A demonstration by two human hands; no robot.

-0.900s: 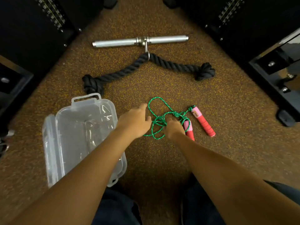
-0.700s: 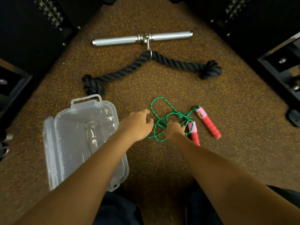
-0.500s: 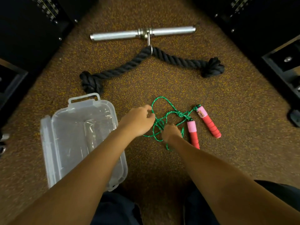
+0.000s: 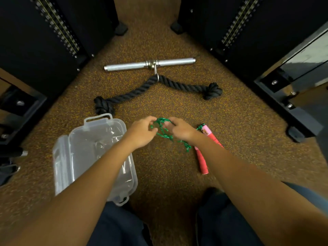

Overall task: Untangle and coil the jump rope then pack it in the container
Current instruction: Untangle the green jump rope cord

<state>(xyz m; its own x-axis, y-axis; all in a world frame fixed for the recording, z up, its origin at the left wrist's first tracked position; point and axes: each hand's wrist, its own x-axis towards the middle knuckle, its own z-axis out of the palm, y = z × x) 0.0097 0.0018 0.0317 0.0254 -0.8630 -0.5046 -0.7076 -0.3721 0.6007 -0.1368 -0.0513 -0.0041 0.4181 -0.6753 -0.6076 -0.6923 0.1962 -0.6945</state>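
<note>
The jump rope's green cord [image 4: 162,129] is a blurred tangle held up off the carpet between both hands. My left hand [image 4: 142,132] pinches it on the left side, and my right hand [image 4: 181,129] grips it on the right. A strand trails down to one red-and-pink handle [image 4: 201,161] lying on the floor under my right forearm. The other handle [image 4: 208,133] lies beyond that arm, partly hidden by it. The clear plastic container [image 4: 74,157] stands with its lid swung back at my left, its hinged lid flat on the far left side.
A thick black rope attachment [image 4: 134,94] with knotted ends hangs from a chrome bar [image 4: 149,65] on the carpet ahead. Black gym machine frames [image 4: 44,50] flank both sides, with a base foot [image 4: 294,134] at right. My knees sit at the bottom edge.
Both hands have lifted the green cord off the carpet and drawn it together between them. One handle has been dragged nearer to me. The view has tilted up.
</note>
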